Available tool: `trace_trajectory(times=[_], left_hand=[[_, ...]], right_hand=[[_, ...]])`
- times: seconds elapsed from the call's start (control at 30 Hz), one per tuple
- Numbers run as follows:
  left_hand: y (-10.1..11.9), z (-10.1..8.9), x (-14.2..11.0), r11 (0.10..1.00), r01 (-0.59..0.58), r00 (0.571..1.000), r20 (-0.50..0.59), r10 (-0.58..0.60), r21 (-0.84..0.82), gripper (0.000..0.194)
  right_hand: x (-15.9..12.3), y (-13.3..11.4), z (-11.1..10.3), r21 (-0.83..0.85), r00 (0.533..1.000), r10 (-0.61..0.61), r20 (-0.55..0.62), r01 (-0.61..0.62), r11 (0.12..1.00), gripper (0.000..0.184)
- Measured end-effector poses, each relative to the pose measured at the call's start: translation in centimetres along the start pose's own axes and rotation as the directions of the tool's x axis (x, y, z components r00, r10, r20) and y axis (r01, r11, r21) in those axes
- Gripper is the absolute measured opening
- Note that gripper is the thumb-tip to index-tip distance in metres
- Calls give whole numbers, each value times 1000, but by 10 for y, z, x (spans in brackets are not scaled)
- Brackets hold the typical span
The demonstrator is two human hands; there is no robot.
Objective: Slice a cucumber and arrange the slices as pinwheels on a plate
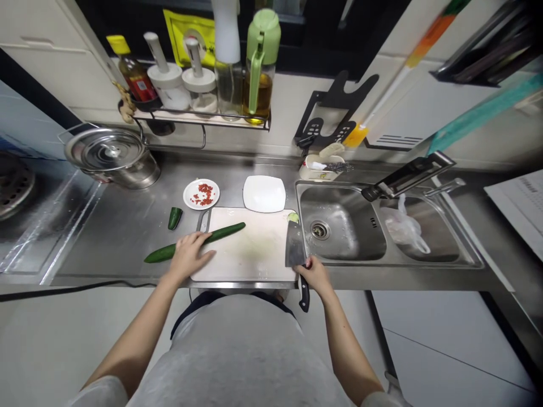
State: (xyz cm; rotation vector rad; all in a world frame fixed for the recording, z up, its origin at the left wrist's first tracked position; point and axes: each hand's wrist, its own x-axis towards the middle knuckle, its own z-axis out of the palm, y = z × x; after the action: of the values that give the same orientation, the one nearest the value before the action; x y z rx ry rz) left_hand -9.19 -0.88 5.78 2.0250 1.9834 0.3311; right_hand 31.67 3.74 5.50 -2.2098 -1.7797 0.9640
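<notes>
"Over the white board (pixel 254 265), at its left edge, what shows in the head view?"

"One long cucumber (pixel 227 231), dark green and slim, its skin faintly glossy. It lies aslant: the tapered left end reaches out over the steel table (pixel 110 240), the right end is on the board."

"And the left grip (pixel 189 253)?"

"Laid across the cucumber, fingers over it, thumb spread away from them. Whether they clasp it, I cannot tell."

"What about the right grip (pixel 314 274)?"

"Closed on the knife (pixel 295 246), where blade meets handle. The broad blade is over the board's right edge; the black handle juts past the table's front."

"Any more green?"

"A short, dark piece (pixel 175 218), well apart on the table, left of the board. Also a pale scrap (pixel 293 217), just beside the blade's far end."

"Behind those?"

"A round plate (pixel 189 194) with red bits (pixel 206 195), and a squarish white dish (pixel 264 193) near the board."
</notes>
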Motion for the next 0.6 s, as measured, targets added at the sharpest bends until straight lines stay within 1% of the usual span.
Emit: trace_trajectory(times=[0.07,0.13,0.17,0.23,0.3,0.33,0.43,0.5,0.6], left_hand=[[17,10,21,999,-31,999,-29,30,-29,54],[25,18,39,999,-25,999,-28,24,-36,52],[27,20,46,999,-28,1000,-14,27,-29,49],[26,21,52,999,-46,999,19,46,-15,44],[23,21,50,996,-82,995,52,83,-17,42],[21,20,46,995,-101,993,66,102,-25,42],[21,19,35,991,-126,987,92,130,-51,42],[22,19,29,990,-124,987,100,130,-59,42],[23,20,27,991,-118,987,100,124,-64,41]], right_hand=[[-2,1,2,91,1000,-19,25,17,996,17],[-4,-1,2,152,997,-22,72,11,988,11],[-5,-2,2,154,996,-27,86,13,988,10],[-9,-10,1,102,995,-56,77,48,994,12],[-14,-24,0,2,993,-104,61,104,995,15],[-18,-34,1,-51,989,-124,77,128,990,16],[-31,-71,6,-198,970,-169,177,203,959,21],[-39,-96,12,-276,956,-166,243,232,933,24],[-49,-125,22,-318,925,-174,339,287,904,28]])
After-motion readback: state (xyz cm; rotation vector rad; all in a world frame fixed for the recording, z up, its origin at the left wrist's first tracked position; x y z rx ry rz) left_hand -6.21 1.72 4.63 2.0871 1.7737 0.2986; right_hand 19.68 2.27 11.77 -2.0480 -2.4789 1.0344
